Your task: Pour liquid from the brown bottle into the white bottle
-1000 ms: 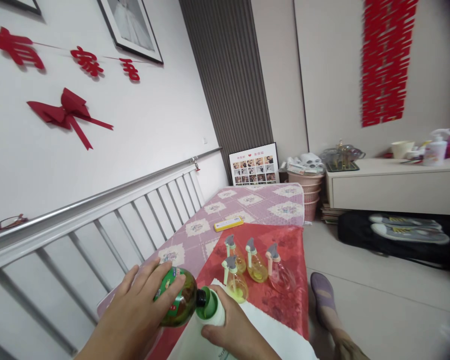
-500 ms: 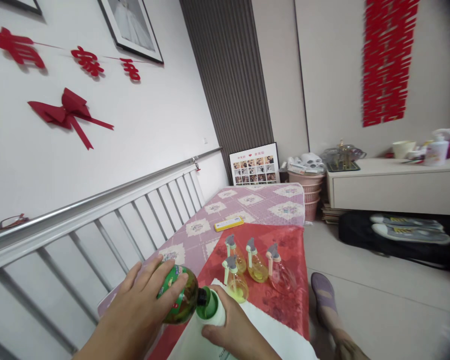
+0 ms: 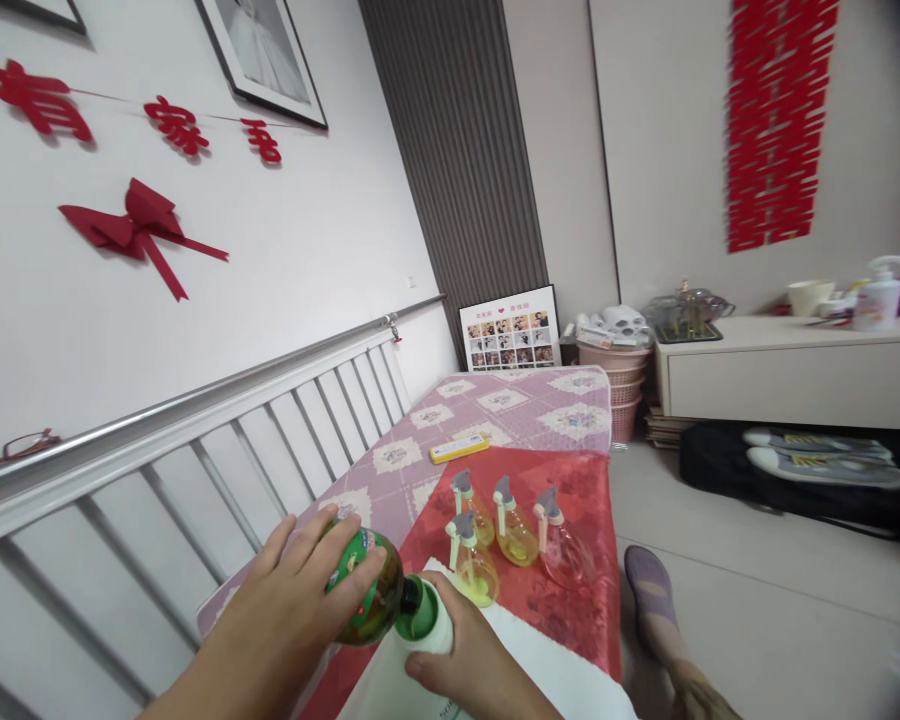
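Four spray bottles (image 3: 517, 542) obstruct the forward path of my right hand (image 3: 481, 650). Lateral passage runs right of them, over the edge of the red cloth (image 3: 594, 612). On the outer side, the white railing (image 3: 195, 432) limits my left hand (image 3: 296, 590); room above is open.

From where I stand, the rounded, see-through green-brown bottle (image 3: 384, 602) is held up in the air, tipped well over on its side, its green label with red and white print partly covered and its black neck just at the mouth of a pale bottle (image 3: 420, 684). That second one, whitish with a faint green tint, is uncapped and slants mouth-up, showing a bright green inside; its lettering is only partly in sight, and I can't tell how full it is.
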Motion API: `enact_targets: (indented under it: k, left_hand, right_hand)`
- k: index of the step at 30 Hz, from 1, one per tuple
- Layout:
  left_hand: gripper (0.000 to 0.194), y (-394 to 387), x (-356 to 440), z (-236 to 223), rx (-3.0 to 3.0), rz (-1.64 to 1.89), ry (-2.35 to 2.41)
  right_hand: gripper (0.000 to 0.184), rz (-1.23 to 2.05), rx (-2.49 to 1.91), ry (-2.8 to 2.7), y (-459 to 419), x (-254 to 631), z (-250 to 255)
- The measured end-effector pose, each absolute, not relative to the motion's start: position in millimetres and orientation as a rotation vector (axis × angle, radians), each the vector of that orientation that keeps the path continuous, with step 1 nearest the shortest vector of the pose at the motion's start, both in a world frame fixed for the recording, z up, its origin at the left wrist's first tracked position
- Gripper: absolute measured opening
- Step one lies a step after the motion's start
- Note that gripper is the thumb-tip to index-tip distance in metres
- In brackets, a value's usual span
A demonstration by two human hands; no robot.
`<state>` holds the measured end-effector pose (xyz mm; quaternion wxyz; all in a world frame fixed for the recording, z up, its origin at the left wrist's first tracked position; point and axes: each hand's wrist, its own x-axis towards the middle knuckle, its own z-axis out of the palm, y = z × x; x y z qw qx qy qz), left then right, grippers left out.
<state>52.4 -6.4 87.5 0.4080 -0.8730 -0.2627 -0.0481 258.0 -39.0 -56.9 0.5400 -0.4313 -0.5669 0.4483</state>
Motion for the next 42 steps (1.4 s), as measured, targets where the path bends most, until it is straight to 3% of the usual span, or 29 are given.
enact_targets:
  k: [13, 20, 32, 38, 42]
  left_hand:
    - [0.038, -6, 63, 96, -2.203, -0.087, -0.547]
    - [0.026, -17, 82, 98, -2.130, -0.202, -0.469]
    - [0.027, -36, 102, 100, -2.113, -0.150, -0.292]
    - [0.026, -25, 86, 87, -2.100, -0.264, -0.414]
    - [0.046, -16, 54, 58, -2.188, -0.344, -0.699]
  right_hand:
    - [0.052, 1.058, -1.033, -1.353, -39, 258, -57]
    - [0.053, 1.043, -1.030, -1.362, -39, 258, -58]
    - [0.044, 1.021, -1.023, -1.372, -40, 258, -56]
    - [0.051, 1.039, -1.017, -1.361, -38, 258, -60]
    - [0.050, 1.061, -1.028, -1.361, -42, 260, -55]
